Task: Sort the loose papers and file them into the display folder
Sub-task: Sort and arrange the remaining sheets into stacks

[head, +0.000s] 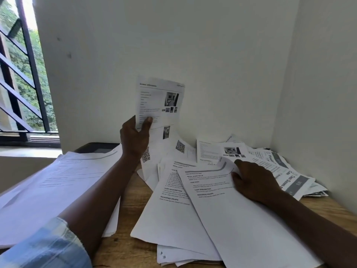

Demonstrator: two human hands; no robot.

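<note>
A pale wall (pixel 212 55) fills the upper frame and meets a side wall at the right. A barred window (pixel 19 74) with green foliage behind it shows at the upper left.

A wooden table (pixel 133 194) spans the lower half. On its left lies a large, glossy stack of printed sheets (pixel 48 190). The stack partly covers a dark flat object (pixel 96 147) at its far end. Whether that object or the stack is the display folder I cannot tell.

The loose papers (pixel 193 209) fan across the centre and right of the table. They overlap at angles and run back into the corner at the right.

The left arm rises from the lower left, with a light blue rolled sleeve (pixel 54 246) near the elbow, and the forearm slants up toward the frame's centre. The left hand (pixel 135 138) is raised above the table. It grips a printed sheet (pixel 160 99) by the lower left corner, thumb (pixel 147 120) pressed on the front, and holds it upright before the wall.

The right arm enters from the lower right. The right hand (pixel 253 180) lies palm down on the topmost loose page, fingers bent at its curled upper corner. Whether it pinches the page or only rests on it I cannot tell.
</note>
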